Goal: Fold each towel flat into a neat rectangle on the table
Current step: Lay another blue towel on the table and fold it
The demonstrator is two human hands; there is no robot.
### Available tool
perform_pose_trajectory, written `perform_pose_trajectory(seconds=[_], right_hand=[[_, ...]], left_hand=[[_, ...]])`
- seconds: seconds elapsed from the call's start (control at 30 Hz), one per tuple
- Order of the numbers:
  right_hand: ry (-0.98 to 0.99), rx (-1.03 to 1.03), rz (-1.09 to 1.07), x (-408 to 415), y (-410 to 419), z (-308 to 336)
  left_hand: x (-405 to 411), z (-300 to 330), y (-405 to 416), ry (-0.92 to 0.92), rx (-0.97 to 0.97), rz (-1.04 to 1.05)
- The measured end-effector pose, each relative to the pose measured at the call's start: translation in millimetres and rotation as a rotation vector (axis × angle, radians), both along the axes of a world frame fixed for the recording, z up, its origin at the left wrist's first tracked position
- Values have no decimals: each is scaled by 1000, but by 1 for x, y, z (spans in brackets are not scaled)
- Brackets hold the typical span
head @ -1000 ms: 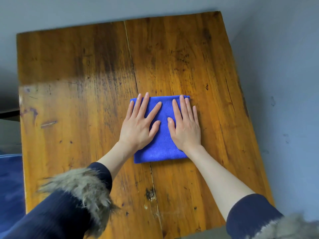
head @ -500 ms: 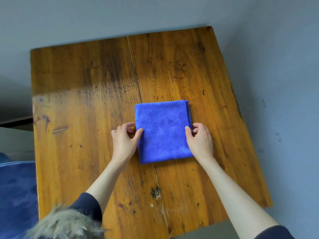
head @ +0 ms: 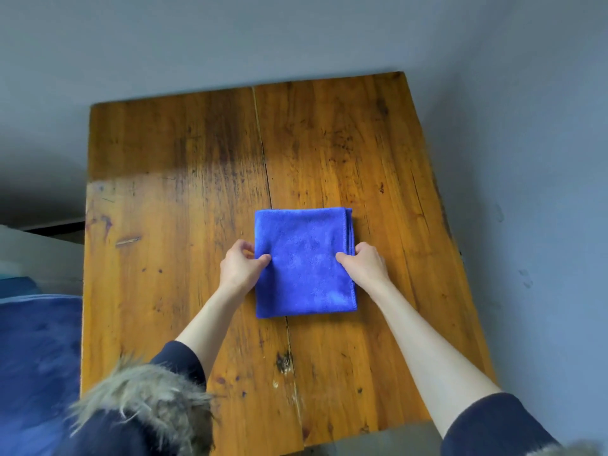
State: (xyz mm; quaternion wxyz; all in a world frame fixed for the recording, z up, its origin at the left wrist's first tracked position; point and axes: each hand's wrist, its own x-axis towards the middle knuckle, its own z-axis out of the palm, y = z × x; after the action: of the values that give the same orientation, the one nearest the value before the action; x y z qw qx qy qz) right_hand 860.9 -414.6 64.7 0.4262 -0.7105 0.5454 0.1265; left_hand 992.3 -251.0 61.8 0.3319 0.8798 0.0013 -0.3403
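Blue towel (head: 304,263) already a neat rectangle on tabletop (head: 171,205); left hand (head: 241,263) & right hand (head: 363,263) pinch its side edges betw. them; prob. only tidying left.

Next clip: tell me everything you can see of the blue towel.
The towel is bright blue, with a soft, fuzzy pile like microfibre. It is folded into a neat, nearly square rectangle and lies flat on the wooden table, across the crack between its boards. Stitched hems and stacked layers show along its right edge; the left edge looks like a fold. The left hand pinches its left edge and the right hand its right edge, thumbs on top. Nothing else touches it.
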Motion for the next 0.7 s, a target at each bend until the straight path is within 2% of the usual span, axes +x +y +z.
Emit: perform_pose_trajectory(seconds=[0.07, 0.23, 0.37, 0.57, 0.7], right_hand=[[-53, 47, -18, -6, 11, 4], [-129, 339, -36, -24, 28, 25], [-148, 428, 64, -23, 38, 53], [-197, 417, 270, 11, 70, 109], [-245, 434, 459, 43, 114, 138]], left_hand=[[-7, 4, 10, 89, -39, 60], [-30, 28, 46, 277, -140, 135], [-47, 52, 77, 286, -186, 203], [-65, 98, 127, 267, -360, 468], [-72, 124, 184, 192, -454, 646]])
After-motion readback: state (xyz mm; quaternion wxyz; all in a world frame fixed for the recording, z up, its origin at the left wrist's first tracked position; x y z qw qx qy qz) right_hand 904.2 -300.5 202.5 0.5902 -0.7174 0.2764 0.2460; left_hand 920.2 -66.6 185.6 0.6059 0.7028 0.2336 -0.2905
